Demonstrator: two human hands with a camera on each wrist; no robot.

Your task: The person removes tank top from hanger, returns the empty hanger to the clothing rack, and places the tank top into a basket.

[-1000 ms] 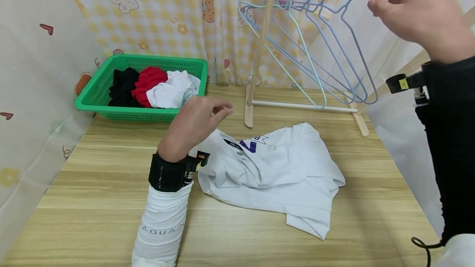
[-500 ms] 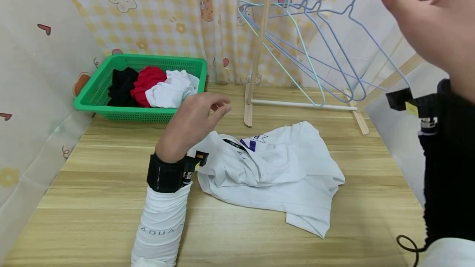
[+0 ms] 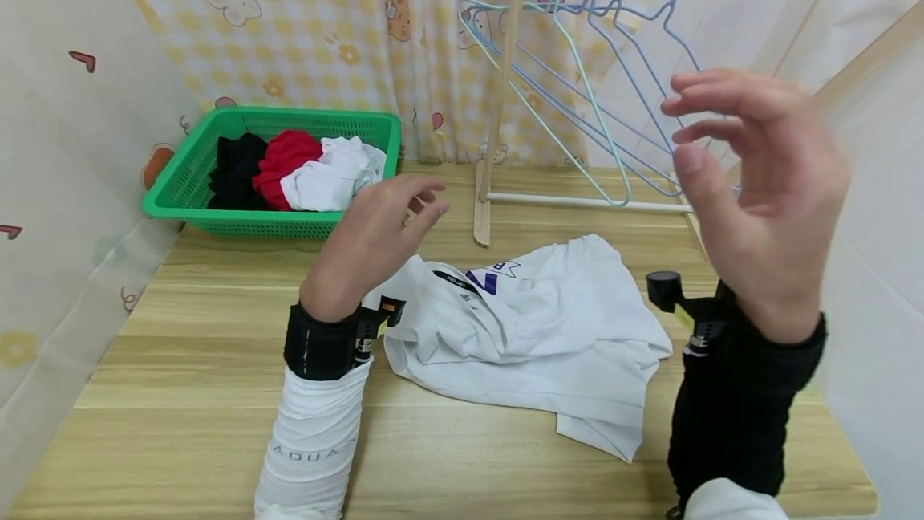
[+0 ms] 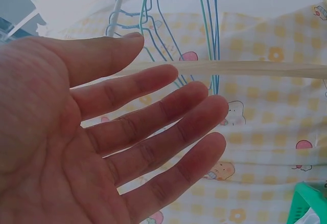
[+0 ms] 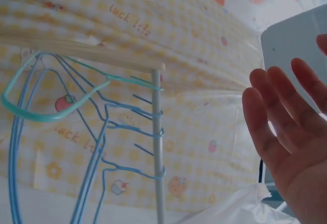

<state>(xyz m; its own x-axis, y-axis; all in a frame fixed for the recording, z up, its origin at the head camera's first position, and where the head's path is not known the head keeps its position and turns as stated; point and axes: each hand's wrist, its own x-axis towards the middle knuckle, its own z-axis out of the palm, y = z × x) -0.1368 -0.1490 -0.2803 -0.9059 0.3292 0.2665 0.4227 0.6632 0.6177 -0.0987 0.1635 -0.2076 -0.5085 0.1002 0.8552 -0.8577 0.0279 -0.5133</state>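
A white T-shirt with a dark neck label and a purple print lies crumpled on the wooden table. My left hand hovers by its left end, fingers loosely bent around nothing; the left wrist view has the palm and spread fingers in sight. To the right, my right hand is raised in the air, fingers apart and relaxed, holding nothing. Beside it, several blue hangers and a mint green hanger hang from the rack; their hooks sit over the white rod in the right wrist view.
At the back left stands a green basket with black, red and white clothes inside. The rack's wooden post rises behind the shirt, with a white lower bar. A yellow checked curtain hangs at the back.
My right hand has come down and inward from the upper right, beside the hangers. The nearest blue hanger swung out to the right and back. My left hand and the T-shirt stay nearly in place.
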